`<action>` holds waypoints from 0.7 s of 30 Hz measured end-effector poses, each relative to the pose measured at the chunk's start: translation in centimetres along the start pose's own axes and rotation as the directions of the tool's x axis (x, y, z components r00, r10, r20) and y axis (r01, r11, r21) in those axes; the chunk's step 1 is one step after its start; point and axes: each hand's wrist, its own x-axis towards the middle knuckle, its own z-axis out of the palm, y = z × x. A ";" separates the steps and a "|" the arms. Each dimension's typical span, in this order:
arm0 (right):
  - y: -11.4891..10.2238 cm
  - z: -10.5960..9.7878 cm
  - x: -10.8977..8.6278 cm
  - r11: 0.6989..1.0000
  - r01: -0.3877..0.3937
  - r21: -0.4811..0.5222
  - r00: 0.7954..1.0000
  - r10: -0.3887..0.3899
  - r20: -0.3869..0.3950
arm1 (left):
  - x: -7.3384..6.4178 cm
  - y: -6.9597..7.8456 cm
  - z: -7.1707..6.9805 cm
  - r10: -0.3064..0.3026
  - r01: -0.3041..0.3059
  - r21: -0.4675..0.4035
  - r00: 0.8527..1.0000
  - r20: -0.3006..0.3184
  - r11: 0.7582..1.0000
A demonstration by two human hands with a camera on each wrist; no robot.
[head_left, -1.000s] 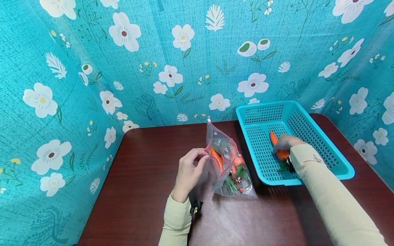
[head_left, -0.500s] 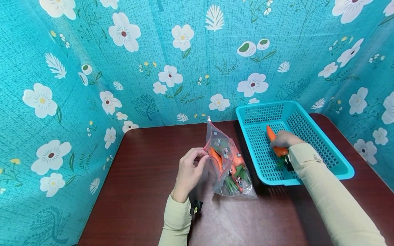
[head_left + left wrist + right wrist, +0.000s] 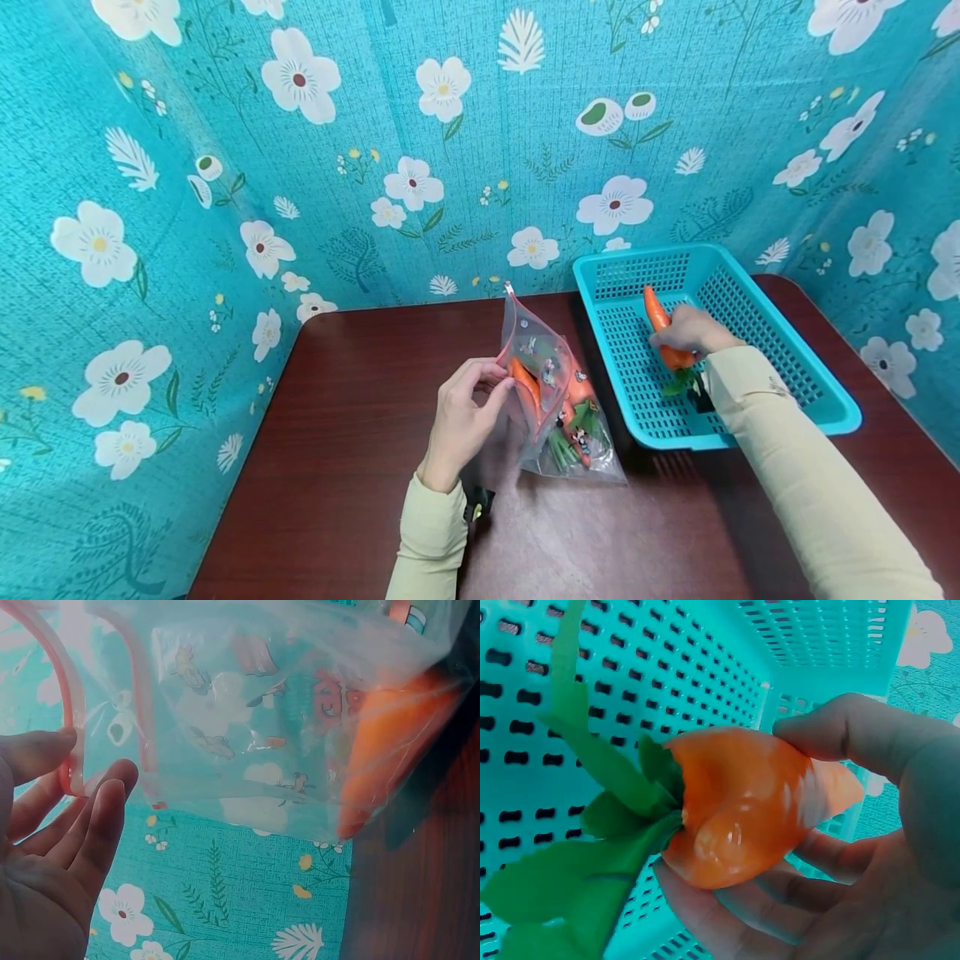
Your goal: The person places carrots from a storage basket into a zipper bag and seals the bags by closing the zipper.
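A carrot (image 3: 656, 310) with green leaves is gripped by my right hand (image 3: 692, 328) over the teal basket (image 3: 626, 408). In the right wrist view the thumb lies on one side of the carrot (image 3: 735, 806) and curled fingers on the other, its leaves (image 3: 622, 817) hanging free. My left hand (image 3: 468, 417) pinches the red-edged mouth of a clear zip bag (image 3: 555, 417) between thumb and fingertips. The mouth gapes, and an orange carrot (image 3: 527, 387) shows inside, with more orange and green pieces lower down. The left wrist view shows the bag's red zip strip (image 3: 75, 750) at the thumb.
The basket stands at the right rear of the dark wooden table (image 3: 360, 433), just right of the bag. Behind and at both sides hangs a teal flowered cloth (image 3: 480, 150). A small black device (image 3: 478, 504) sits at the left cuff.
My right hand has raised the carrot and shifted it slightly away and to the left within the basket's outline. My left hand and the bag stay nearly in place.
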 end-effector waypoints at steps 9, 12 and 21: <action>-0.6 -0.3 -0.4 0.997 0.066 0.037 0.997 -0.065 -0.033 | 0.1 0.2 -0.1 -0.009 0.009 0.007 1.000 0.009 1.000; -0.9 -0.4 -0.5 0.994 0.095 0.054 0.994 -0.093 -0.051 | 0.0 0.2 -0.1 -0.006 0.006 0.005 1.000 0.007 1.000; -1.8 -0.6 -1.1 0.988 0.147 0.051 0.983 -0.141 -0.114 | 0.0 0.0 -0.1 0.006 -0.006 0.017 1.000 -0.003 1.000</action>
